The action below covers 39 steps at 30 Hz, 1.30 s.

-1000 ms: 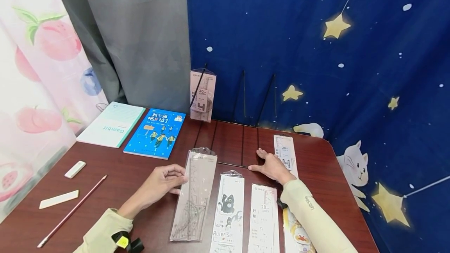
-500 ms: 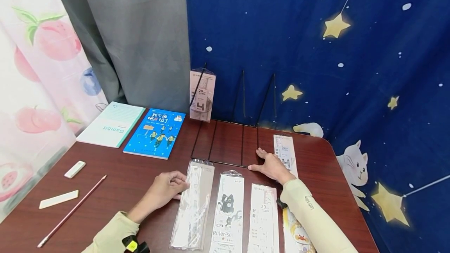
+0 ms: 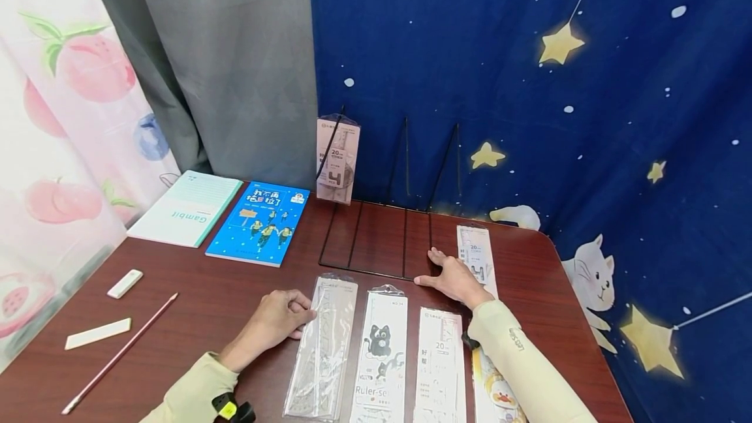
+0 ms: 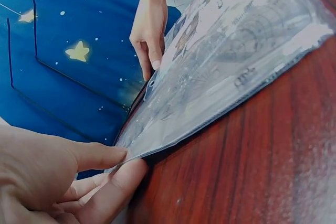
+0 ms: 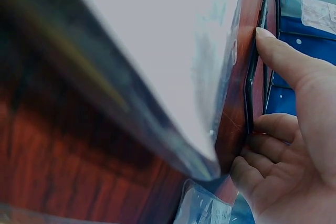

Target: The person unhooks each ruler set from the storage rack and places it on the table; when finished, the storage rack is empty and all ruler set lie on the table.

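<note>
While five ruler packs lie flat, our left hand [image 3: 276, 322] pinches the clear pack [image 3: 323, 348]'s edge, seen only wrist-side; right hand [image 3: 455, 279] rests open on the tabletop [image 3: 205, 299].

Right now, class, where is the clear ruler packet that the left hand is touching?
In the head view, the clear ruler packet lies flat on the table's near edge, leftmost in the row, between the left hand and the cat ruler packet.

A home study corner is suggested: a dark red-brown wooden desk [image 3: 223, 292] is hemmed by a star-printed navy blue cloth backdrop [image 3: 529, 83], with a pale green notebook [image 3: 187, 207] laid out.
</note>
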### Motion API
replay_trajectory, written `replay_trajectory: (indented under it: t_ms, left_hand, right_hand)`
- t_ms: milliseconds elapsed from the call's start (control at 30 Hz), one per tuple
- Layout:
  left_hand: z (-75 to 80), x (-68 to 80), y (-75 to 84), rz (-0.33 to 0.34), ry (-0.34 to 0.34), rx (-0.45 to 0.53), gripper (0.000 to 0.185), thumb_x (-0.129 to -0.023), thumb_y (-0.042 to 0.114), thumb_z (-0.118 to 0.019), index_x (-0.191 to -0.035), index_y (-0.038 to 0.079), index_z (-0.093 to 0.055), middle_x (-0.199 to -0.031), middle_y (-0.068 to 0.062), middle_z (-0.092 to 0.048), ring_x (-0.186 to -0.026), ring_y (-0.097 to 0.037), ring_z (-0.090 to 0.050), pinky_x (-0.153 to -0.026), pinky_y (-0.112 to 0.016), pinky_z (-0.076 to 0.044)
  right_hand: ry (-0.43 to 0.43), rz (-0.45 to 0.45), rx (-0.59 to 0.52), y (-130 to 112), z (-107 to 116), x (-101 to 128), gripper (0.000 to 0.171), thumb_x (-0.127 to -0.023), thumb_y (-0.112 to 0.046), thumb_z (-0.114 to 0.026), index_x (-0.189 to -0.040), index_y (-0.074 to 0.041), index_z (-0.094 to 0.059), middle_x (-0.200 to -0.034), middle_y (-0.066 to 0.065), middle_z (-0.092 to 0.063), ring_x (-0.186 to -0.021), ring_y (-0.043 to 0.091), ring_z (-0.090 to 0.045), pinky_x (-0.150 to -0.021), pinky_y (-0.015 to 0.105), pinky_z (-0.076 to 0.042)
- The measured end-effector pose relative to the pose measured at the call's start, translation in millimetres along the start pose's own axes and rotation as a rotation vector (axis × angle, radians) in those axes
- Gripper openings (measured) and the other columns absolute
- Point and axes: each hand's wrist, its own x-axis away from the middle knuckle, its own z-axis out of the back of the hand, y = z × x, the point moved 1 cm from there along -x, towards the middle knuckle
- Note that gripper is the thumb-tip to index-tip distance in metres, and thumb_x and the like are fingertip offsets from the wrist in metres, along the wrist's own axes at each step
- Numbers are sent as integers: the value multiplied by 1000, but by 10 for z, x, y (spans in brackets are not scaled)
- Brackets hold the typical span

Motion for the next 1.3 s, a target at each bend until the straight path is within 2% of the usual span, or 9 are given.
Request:
replay_trajectory:
  t_ms: [167, 500, 633, 733, 833, 933, 1000, 1167, 1300]
  left_hand:
    - [-6, 2, 11, -5, 4, -18, 9, -88, 6, -79, -94, 1, -74, -71, -2, -71, -52, -11, -67, -52, -26, -57]
    - [48, 6, 79, 29, 24, -156, 11, -87, 10, -81, -91, 4, -73, -70, 0, -69, -50, -9, -64, -51, -23, -54]
    - [150, -54, 68, -12, 28, -171, 13, -89, 14, -81, -94, 4, -74, -72, 0, -71, -55, -10, -66, -58, -25, -55]
    - [286, -181, 74, -85, 24, -186, 19, -91, 19, -80, -103, 5, -74, -82, -1, -75, -67, -11, -68, -65, -27, -55]
    - [467, -373, 128, -166, 13, -168, 27, -95, 26, -77, -113, 6, -74, -95, -6, -77, -80, -16, -71, -71, -29, -56]
    - [676, -577, 236, -203, 0, -116, 38, -98, 35, -73, -124, 7, -71, -108, -11, -77, -94, -26, -74, -80, -35, -59]
    - [815, -705, 327, -201, 9, -108, 46, -99, 45, -69, -130, 10, -69, -117, -12, -76, -104, -30, -73, -88, -42, -59]
    - [1061, -1038, 559, -225, 85, -105, 59, -98, 60, -61, -136, 15, -66, -129, -14, -72, -118, -34, -67, -100, -53, -54]
    - [1130, -1267, 694, -257, 151, -37, 58, -100, 55, -61, -140, 13, -63, -133, -16, -69, -125, -35, -64, -106, -56, -50]
  right_hand:
    - [4, -3, -1, 1, -4, 4, 92, -87, -51, -80, -158, -6, -41, -170, 10, -30, -159, 32, -25, -124, 53, -31]
    - [8, 2, -6, -3, 1, 0, 93, -87, -51, -80, -158, -6, -41, -170, 10, -30, -159, 32, -26, -124, 53, -31]
    - [9, 9, -9, -3, 2, 1, 92, -87, -51, -80, -157, -5, -41, -169, 12, -31, -158, 32, -26, -123, 53, -31]
    - [8, 12, -10, -1, -4, 4, 92, -87, -50, -80, -158, -5, -41, -169, 12, -31, -158, 32, -27, -123, 54, -32]
    - [9, 14, -11, -1, -10, 8, 92, -87, -50, -80, -157, -5, -42, -169, 12, -31, -158, 33, -28, -123, 53, -33]
    - [5, 14, -10, 4, -15, 8, 92, -87, -51, -80, -157, -5, -42, -169, 12, -31, -158, 32, -28, -123, 53, -33]
    - [3, 16, -12, 5, -15, 6, 92, -87, -51, -80, -157, -5, -42, -169, 12, -31, -158, 32, -27, -123, 53, -32]
    - [9, 17, -7, 8, 2, 2, 92, -87, -51, -80, -157, -5, -42, -168, 12, -32, -158, 32, -27, -123, 53, -32]
    - [14, 18, 8, 7, 3, -6, 91, -88, -50, -80, -157, -5, -42, -168, 13, -33, -157, 32, -29, -122, 53, -33]
